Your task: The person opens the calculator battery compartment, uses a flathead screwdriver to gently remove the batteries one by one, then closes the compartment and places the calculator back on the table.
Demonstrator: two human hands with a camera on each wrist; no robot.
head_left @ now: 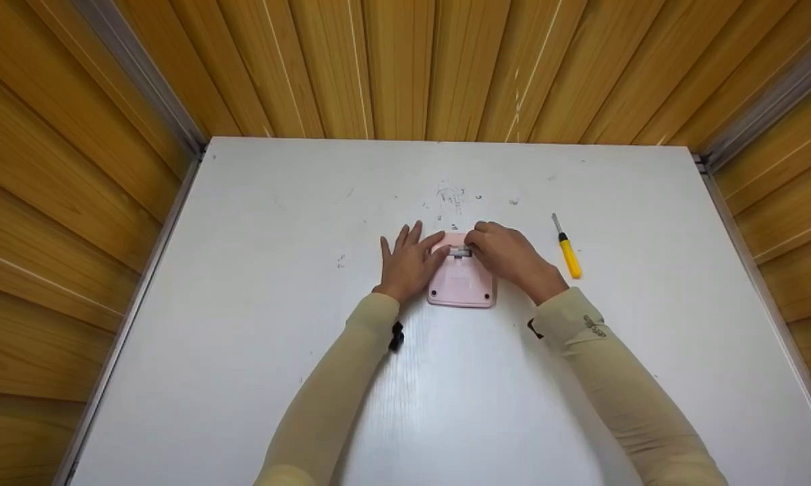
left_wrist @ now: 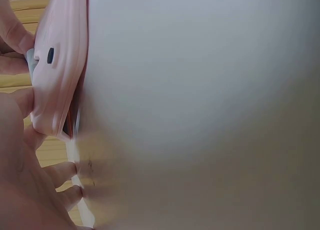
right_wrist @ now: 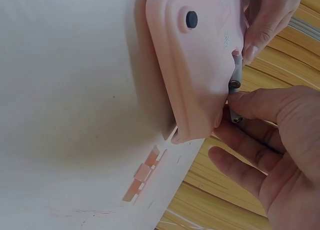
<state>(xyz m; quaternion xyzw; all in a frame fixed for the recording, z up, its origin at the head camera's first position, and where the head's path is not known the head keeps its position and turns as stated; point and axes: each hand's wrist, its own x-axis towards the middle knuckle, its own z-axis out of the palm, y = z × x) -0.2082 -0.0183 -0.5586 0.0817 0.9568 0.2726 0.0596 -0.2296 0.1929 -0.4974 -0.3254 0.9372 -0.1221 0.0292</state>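
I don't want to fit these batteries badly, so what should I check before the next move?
1. Pink battery-powered device underside up on the white table: ok.
2. Left hand touching the device: ok.
3. Right hand at the grey batteries: ok.
4. Batteries fully seated, ends right way round: cannot tell.
5. Batteries covered: not ok; a pink tabbed piece, perhaps the cover, lies on the table.
6. Yellow-handled screwdriver clear of both hands: ok.

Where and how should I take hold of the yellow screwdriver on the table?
It's probably best gripped by its yellow handle, with the right hand coming down from the near side: the thick handle points toward you, while the thin metal shaft points away. It lies right of the pink device.
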